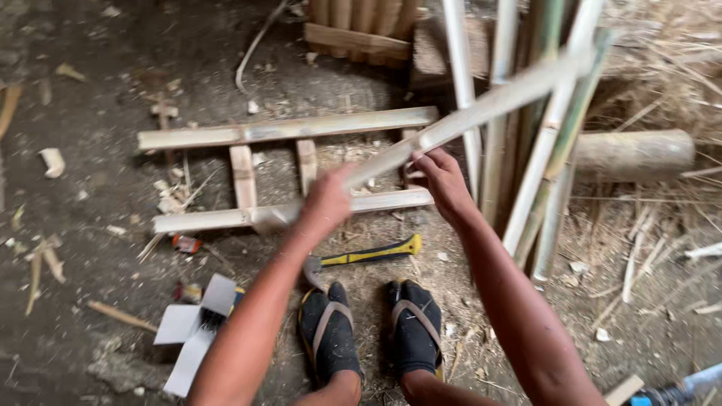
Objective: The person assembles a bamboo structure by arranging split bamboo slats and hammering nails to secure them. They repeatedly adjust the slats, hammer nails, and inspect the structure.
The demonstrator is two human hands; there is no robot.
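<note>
Item: bamboo strip [481, 113], held slanting above a ladder-like frame [286, 129] on the dirt floor. Left hand [327, 201] was closed around its lower end; right hand [444, 180] pinched it higher up. Both forearms reached forward, wrists bent. Handling note: a firm two-point grip would best keep the strip steady. Hammer [368, 256] lay by the feet.

One head-worn view — looking steeply down (close in) at the dirt floor [90, 173].
</note>
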